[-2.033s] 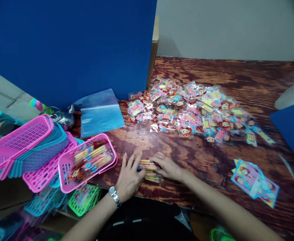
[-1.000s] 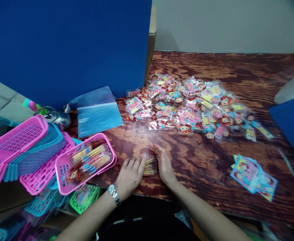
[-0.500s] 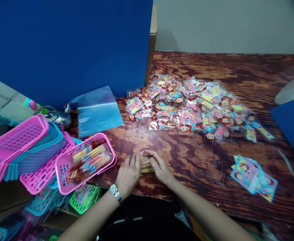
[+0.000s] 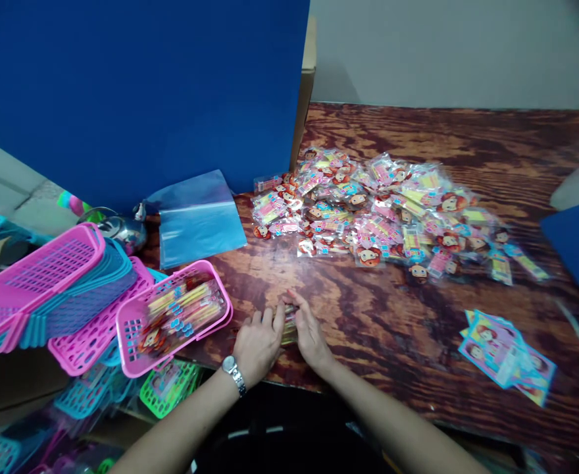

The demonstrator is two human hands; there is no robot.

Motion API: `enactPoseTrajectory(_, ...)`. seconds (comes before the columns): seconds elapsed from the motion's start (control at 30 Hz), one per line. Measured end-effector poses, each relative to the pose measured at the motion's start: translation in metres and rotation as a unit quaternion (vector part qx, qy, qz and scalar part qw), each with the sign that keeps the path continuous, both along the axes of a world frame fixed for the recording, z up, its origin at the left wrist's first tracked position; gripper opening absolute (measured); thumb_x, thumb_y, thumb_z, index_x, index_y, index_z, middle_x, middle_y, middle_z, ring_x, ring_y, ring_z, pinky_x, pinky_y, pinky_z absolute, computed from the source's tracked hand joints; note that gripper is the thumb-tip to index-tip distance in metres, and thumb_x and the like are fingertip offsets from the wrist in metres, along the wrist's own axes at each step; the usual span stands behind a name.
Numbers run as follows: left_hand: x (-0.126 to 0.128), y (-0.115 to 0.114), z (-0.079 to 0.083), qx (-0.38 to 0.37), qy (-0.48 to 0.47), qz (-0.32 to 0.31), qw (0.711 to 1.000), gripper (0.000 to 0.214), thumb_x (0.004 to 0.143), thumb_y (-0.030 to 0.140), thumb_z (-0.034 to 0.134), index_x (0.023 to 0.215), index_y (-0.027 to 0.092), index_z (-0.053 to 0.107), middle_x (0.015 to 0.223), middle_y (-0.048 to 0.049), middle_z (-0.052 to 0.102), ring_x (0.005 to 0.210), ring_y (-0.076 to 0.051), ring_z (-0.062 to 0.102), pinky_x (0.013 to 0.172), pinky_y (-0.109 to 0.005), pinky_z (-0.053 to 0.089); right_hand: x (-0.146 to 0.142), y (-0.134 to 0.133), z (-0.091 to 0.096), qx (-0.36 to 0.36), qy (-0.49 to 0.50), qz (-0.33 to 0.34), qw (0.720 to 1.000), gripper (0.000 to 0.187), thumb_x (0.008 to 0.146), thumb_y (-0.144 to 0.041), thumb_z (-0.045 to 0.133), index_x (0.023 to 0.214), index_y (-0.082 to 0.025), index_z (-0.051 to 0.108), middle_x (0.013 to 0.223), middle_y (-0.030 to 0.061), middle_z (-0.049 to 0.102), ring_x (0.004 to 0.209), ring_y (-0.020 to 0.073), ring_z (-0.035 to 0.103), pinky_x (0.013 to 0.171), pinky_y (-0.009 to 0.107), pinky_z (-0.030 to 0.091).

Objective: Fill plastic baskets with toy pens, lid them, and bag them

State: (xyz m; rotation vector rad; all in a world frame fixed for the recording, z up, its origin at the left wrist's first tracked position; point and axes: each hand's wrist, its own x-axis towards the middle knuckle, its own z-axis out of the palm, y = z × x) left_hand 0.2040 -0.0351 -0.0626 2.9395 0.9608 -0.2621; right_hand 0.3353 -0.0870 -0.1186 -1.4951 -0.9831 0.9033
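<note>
My left hand (image 4: 257, 344), with a watch on its wrist, and my right hand (image 4: 309, 332) press from both sides on a small stack of packaged pencils (image 4: 288, 326) near the table's front edge. The stack is squeezed between my palms and mostly hidden. Just left of my hands a pink basket (image 4: 136, 326) holds several of the same packets. A big pile of cartoon-head packets (image 4: 378, 214) lies farther back on the wooden table (image 4: 418, 145).
Stacked pink and blue baskets (image 4: 47, 283) sit at the left, with green and blue ones (image 4: 166, 388) below the table edge. A clear plastic bag (image 4: 198, 220) lies against the blue board (image 4: 136, 92). Printed cards (image 4: 504, 352) lie at the right.
My hands have closed in on the pencil stack from either side, gathering it narrower; earlier they lay flatter and farther apart over it.
</note>
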Motion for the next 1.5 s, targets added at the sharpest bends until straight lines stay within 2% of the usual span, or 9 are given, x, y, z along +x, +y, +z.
enactPoseTrajectory(0.27, 0.0, 0.004, -0.008, -0.016, -0.011, 0.006, 1.0, 0.06, 0.08, 0.021, 0.052, 0.134, 0.006, 0.031, 0.095, -0.0122, 0.058, 0.082, -0.023, 0.057, 0.065, -0.031, 0.048, 0.006, -0.006, -0.002, 0.013, 0.027, 0.08, 0.996, 0.057, 0.092, -0.055, 0.025, 0.139, -0.024, 0.03, 0.132, 0.0109, 0.049, 0.126, 0.0222, 0.041, 0.109, 0.047, 0.027)
enactPoseTrajectory(0.37, -0.002, 0.002, 0.0, -0.05, -0.012, 0.006, 0.999, 0.062, 0.079, 0.023, 0.053, 0.134, 0.007, 0.031, 0.098, -0.0124, 0.058, 0.082, -0.023, 0.057, 0.065, -0.031, 0.049, 0.011, -0.002, 0.0, 0.015, 0.092, 0.039, 0.995, 0.055, 0.094, -0.052, 0.017, 0.141, -0.025, 0.023, 0.129, 0.0116, 0.051, 0.119, 0.0211, 0.049, 0.103, 0.046, 0.036)
enactPoseTrajectory(0.5, -0.023, -0.001, 0.039, -0.051, -0.078, 0.025, 0.995, 0.063, 0.081, 0.029, 0.054, 0.135, 0.01, 0.03, 0.107, -0.0127, 0.058, 0.089, -0.023, 0.058, 0.072, -0.032, 0.05, 0.02, 0.015, 0.011, 0.024, 0.178, -0.031, 0.983, 0.051, 0.094, -0.051, 0.017, 0.139, -0.029, 0.023, 0.128, 0.0118, 0.051, 0.104, 0.0206, 0.059, 0.091, 0.043, 0.048)
enactPoseTrajectory(0.7, -0.091, 0.039, 0.101, 0.201, -0.152, 0.121, 0.96, 0.06, 0.088, 0.024, 0.044, 0.142, 0.015, 0.018, 0.116, -0.0147, 0.056, 0.096, -0.025, 0.057, 0.079, -0.036, 0.049, 0.0, 0.031, 0.021, 0.015, 0.188, 0.027, 0.982, 0.051, 0.092, -0.052, 0.029, 0.138, -0.027, 0.029, 0.12, 0.0133, 0.056, 0.093, 0.0213, 0.063, 0.077, 0.039, 0.054)
enactPoseTrajectory(0.87, -0.122, 0.091, 0.086, 0.264, -0.021, 0.179, 0.948, 0.047, 0.09, 0.021, 0.041, 0.135, 0.01, 0.034, 0.106, -0.0142, 0.058, 0.085, -0.023, 0.058, 0.065, -0.032, 0.049, -0.023, 0.033, 0.019, 0.029, 0.114, 0.102, 0.988, 0.048, 0.095, -0.047, 0.029, 0.137, -0.025, 0.032, 0.117, 0.0123, 0.057, 0.09, 0.0192, 0.063, 0.077, 0.037, 0.054)
enactPoseTrajectory(1.0, -0.121, 0.098, 0.064, 0.244, 0.046, 0.174, 0.953, 0.047, 0.089, 0.015, 0.04, 0.135, 0.011, 0.034, 0.102, -0.0118, 0.057, 0.082, -0.022, 0.057, 0.063, -0.031, 0.048, -0.031, 0.033, 0.036, 0.068, -0.053, 0.151, 0.985, 0.04, 0.096, -0.034, 0.033, 0.134, -0.025, 0.037, 0.109, 0.0084, 0.061, 0.092, 0.0176, 0.062, 0.082, 0.036, 0.052)
enactPoseTrajectory(1.2, -0.115, 0.096, 0.06, 0.229, 0.088, 0.136, 0.96, 0.048, 0.089, 0.01, 0.037, 0.136, 0.009, 0.031, 0.099, -0.0117, 0.056, 0.08, -0.023, 0.055, 0.06, -0.033, 0.048, -0.063, 0.047, 0.062, 0.264, -0.368, 0.222, 0.863, 0.04, 0.088, -0.02, 0.048, 0.127, -0.02, 0.049, 0.119, 0.0121, 0.056, 0.11, 0.0218, 0.053, 0.091, 0.038, 0.049)
enactPoseTrajectory(1.33, -0.117, 0.1, 0.061, 0.204, 0.093, 0.099, 0.97, 0.05, 0.088, 0.009, 0.038, 0.137, 0.008, 0.028, 0.105, -0.0138, 0.054, 0.083, -0.024, 0.054, 0.062, -0.033, 0.047, -0.083, 0.063, 0.045, 0.286, -0.48, 0.194, 0.806, 0.036, 0.086, -0.016, 0.051, 0.121, -0.019, 0.055, 0.117, 0.0124, 0.058, 0.113, 0.0237, 0.05, 0.088, 0.038, 0.05)
enactPoseTrajectory(1.5, -0.123, 0.101, 0.065, 0.144, 0.06, 0.093, 0.983, 0.053, 0.089, 0.017, 0.039, 0.139, 0.01, 0.023, 0.111, -0.0153, 0.052, 0.088, -0.024, 0.054, 0.066, -0.033, 0.046, -0.086, 0.072, 0.024, 0.311, -0.514, 0.18, 0.779, 0.036, 0.086, -0.015, 0.052, 0.122, -0.018, 0.055, 0.12, 0.0109, 0.058, 0.118, 0.0231, 0.045, 0.092, 0.036, 0.048)
